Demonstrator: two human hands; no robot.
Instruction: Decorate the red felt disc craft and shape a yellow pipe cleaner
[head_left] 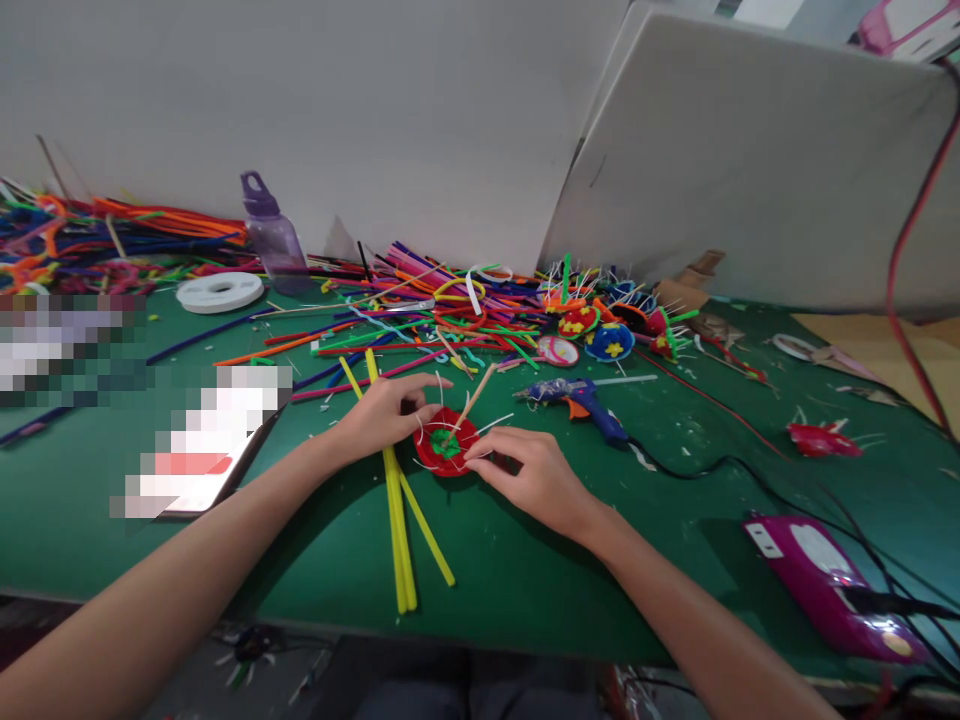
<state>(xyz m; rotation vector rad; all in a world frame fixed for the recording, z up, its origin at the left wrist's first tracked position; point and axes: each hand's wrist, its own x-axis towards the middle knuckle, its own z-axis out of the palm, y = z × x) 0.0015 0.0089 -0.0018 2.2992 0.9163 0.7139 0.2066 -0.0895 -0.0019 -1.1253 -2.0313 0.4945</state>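
Observation:
A small red pipe-cleaner disc with a green centre [445,446] lies on the green table [525,570]. A thin wooden stick [474,398] rises from its middle. My left hand [386,412] rests at the disc's left edge, fingers curled against it. My right hand [525,475] pinches the disc's right rim between thumb and fingertips. Yellow pipe cleaners [399,520] lie under my left hand.
A blue and orange glue gun [581,397] lies just beyond the disc, its cord trailing right. Behind it are a pile of coloured pipe cleaners [420,310], finished flower pieces [607,335], a purple bottle [271,235], a white tape roll [219,292] and a pink device [825,580].

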